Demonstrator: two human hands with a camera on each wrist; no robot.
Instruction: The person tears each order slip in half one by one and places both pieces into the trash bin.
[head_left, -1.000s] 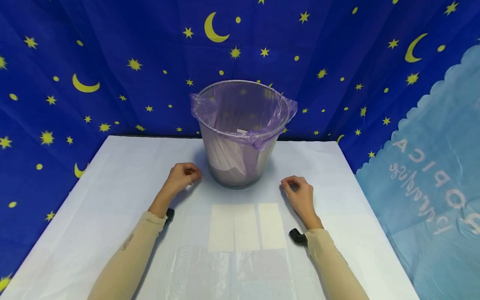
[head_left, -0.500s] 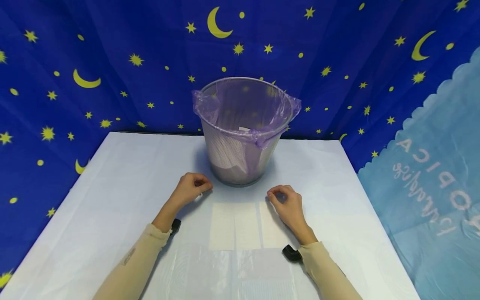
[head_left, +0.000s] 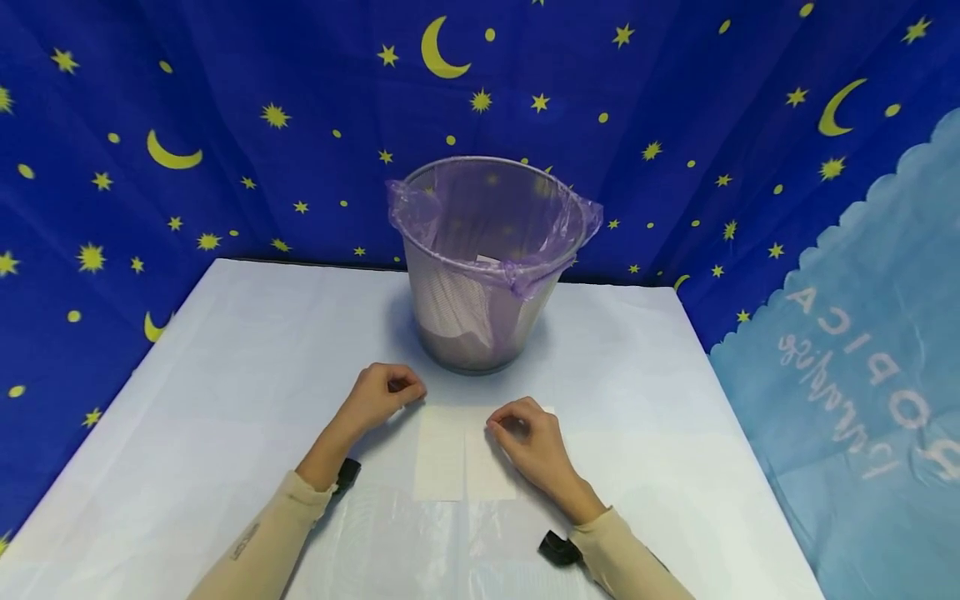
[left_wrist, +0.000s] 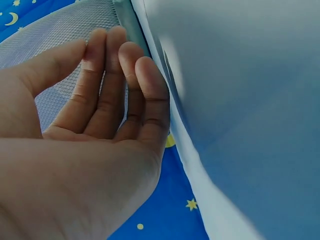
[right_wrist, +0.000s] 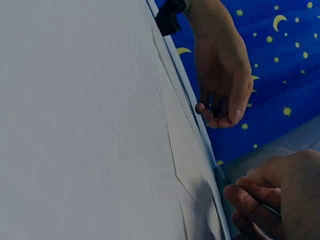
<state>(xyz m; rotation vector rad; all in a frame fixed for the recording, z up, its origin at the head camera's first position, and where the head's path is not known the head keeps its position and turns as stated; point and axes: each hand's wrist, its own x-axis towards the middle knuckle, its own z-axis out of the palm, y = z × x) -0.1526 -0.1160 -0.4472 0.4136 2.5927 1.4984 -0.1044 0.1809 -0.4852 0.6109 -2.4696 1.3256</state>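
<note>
Your left hand is just beyond the far left corner of the left strip. Its thumb meets the index finger and the other fingers bend loosely, with nothing held between them. Your right hand has the same loose curve, thumb and finger forming a ring, also holding nothing. It is over the right part of the middle strip; whether it touches the strip, you cannot tell. The two pale strips lie side by side, long sides running near to far, at the middle of the white worktop. A corner of another pale piece shows past your right hand, the rest hidden.

Beyond your hands, a mesh bin stands upright toward the far side, a purple liner folded over its rim. A small white piece shows inside. Clear film covers the near middle. Behind hangs a blue curtain with yellow moons and stars; at right, a light blue cloth with lettering.
</note>
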